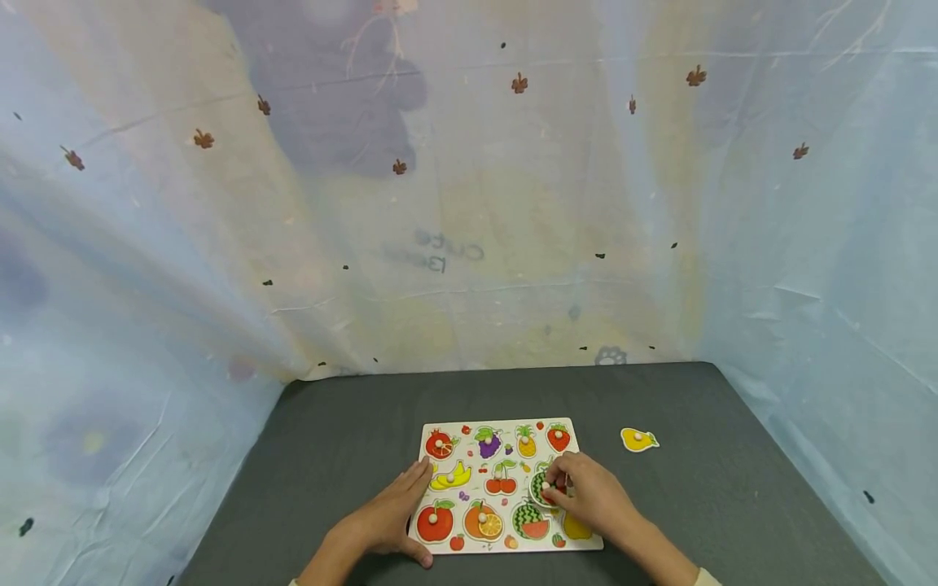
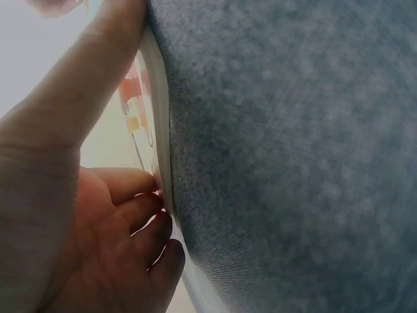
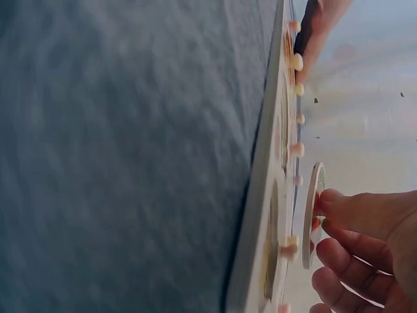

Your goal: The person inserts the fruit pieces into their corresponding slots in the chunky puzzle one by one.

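Note:
A white wooden fruit puzzle board point(image 1: 469, 422) with knobbed pieces lies on the dark table. Above the right part of its face, my right hand point(image 1: 597, 492) pinches a round-edged watermelon piece point(image 1: 538, 488) by its knob. In the right wrist view that watermelon piece point(image 3: 313, 215) stands a little apart from the board, with thumb and index finger at the knob. My left hand point(image 1: 388, 514) rests against the board's left side, fingers along the edge and thumb by the near left corner. The left wrist view shows its fingers point(image 2: 153, 225) touching the board's edge.
A loose yellow pear piece point(image 1: 639, 439) lies on the grey tabletop point(image 1: 352, 415), right of the board. The watermelon picture point(image 1: 529, 521) in the near row shows no knob. Patterned curtains point(image 1: 469, 203) enclose the table at the back and both sides.

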A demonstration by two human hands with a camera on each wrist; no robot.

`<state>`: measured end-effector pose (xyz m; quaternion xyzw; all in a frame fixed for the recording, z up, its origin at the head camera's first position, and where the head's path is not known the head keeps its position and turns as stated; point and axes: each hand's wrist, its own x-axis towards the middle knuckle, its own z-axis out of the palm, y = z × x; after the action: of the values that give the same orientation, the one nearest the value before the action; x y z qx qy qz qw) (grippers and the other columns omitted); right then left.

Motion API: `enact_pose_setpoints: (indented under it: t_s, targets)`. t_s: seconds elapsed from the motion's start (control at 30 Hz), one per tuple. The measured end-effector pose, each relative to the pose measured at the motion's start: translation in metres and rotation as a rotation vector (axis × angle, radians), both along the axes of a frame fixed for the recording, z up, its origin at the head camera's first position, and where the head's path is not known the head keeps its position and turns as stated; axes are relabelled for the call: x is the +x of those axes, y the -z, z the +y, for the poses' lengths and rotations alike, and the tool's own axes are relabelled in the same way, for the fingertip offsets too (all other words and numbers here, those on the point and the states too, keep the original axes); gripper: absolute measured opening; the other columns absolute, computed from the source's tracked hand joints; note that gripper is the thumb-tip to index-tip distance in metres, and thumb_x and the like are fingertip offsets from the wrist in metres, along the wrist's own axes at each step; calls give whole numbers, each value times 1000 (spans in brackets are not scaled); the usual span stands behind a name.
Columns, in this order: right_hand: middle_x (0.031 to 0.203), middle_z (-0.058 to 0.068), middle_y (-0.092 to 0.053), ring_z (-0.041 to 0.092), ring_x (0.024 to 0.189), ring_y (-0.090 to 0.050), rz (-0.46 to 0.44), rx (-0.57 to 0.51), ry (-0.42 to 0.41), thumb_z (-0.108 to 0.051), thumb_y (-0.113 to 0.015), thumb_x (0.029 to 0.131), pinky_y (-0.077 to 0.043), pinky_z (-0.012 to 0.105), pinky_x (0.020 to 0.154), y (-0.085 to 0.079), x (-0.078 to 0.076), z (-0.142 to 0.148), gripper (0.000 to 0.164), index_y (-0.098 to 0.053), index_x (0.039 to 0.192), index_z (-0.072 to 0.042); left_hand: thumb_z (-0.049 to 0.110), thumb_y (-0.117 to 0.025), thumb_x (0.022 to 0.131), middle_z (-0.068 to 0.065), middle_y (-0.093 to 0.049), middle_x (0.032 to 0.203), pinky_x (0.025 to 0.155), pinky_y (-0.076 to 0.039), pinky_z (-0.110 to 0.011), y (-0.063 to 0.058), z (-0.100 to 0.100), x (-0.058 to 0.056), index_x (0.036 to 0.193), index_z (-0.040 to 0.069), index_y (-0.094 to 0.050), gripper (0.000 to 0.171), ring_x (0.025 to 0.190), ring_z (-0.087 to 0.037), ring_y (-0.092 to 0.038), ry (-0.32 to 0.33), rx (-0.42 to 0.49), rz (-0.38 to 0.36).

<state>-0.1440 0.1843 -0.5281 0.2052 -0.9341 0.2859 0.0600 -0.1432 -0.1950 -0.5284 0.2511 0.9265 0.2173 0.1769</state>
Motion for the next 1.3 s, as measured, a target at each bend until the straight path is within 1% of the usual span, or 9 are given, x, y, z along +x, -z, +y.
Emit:
enact_pose_setpoints:
  t_s: [0.27, 0.4, 0.53, 0.73, 0.97, 1.17, 1.3]
  targets:
    - [79, -15, -56, -2, 72, -47, -30, -8, -65, -29, -89, 90, -44, 23, 62, 3, 6, -8, 24, -66, 87, -27, 52, -102, 65, -24, -20, 176, 130, -22, -62, -2, 0, 2, 168, -5, -24, 141, 163, -40, -19, 9, 12, 17]
    - [78, -18, -55, -3, 71, -45, -26, 12, -83, -31, -90, 89, -43, 23, 61, 6, 7, -12, 25, -66, 86, -29, 53, -101, 64, -25, -21, 175, 130, -22, -62, 0, 0, 2, 167, -6, -24, 142, 163, -41, -20, 20, 11, 36]
    - [77, -18, -54, -3, 70, -45, -32, 22, -102, -30, -91, 88, -43, 23, 60, 6, 9, -16, 26, -65, 85, -29, 54, -101, 64, -25, -21, 175, 130, -23, -61, -1, 0, 2, 167, -7, -25, 142, 163, -41, -21, 26, 8, 45]
    - [75, -16, -52, -3, 68, -44, -51, 13, -124, -26, -92, 86, -41, 22, 58, 3, 11, -21, 27, -65, 83, -27, 54, -101, 65, -25, -20, 176, 130, -22, -62, -2, 0, 2, 167, -6, -24, 141, 163, -40, -20, 21, 7, 34]
    - [74, -15, -52, -2, 69, -43, -58, 15, -143, -26, -93, 85, -39, 21, 56, 0, 13, -25, 27, -66, 83, -25, 53, -101, 65, -25, -20, 176, 130, -22, -62, -2, 0, 2, 167, -6, -24, 141, 163, -41, -20, 15, 15, 22]
    - [71, -15, -52, -3, 62, -43, -73, 18, -158, -26, -93, 85, -37, 21, 54, 0, 14, -27, 28, -65, 83, -25, 56, -100, 66, -23, -21, 176, 130, -22, -61, 0, 0, 0, 167, -6, -24, 141, 163, -40, -20, 18, 1, 24]
    - [72, -15, -52, -4, 62, -43, -60, 27, -168, -26, -93, 84, -38, 20, 54, 1, 16, -28, 28, -65, 83, -24, 55, -100, 66, -23, -21, 176, 130, -21, -61, 1, 0, 0, 167, -6, -24, 140, 163, -40, -19, 17, -3, 15]
